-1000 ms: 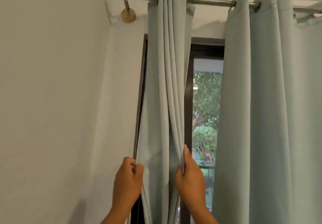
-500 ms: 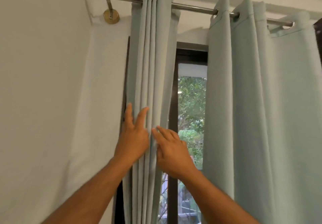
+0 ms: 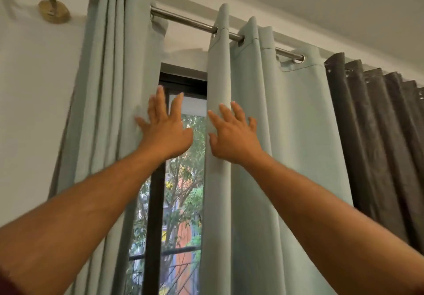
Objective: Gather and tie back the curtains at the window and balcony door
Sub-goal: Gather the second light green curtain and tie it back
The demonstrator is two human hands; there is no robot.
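Currently our left hand point(image 3: 165, 132) lies flat, fingers splayed, on the bunched pale-green fabric curtain point(image 3: 114, 88); our right hand point(image 3: 231, 134), fingers spread wide, is on the second pale-green panel point(image 3: 275, 122).

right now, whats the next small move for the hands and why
Probably close the right hand on the leading fold of the spread green curtain and slide it along the rod. That panel is still spread; the left hand rests open on the bunched curtain.
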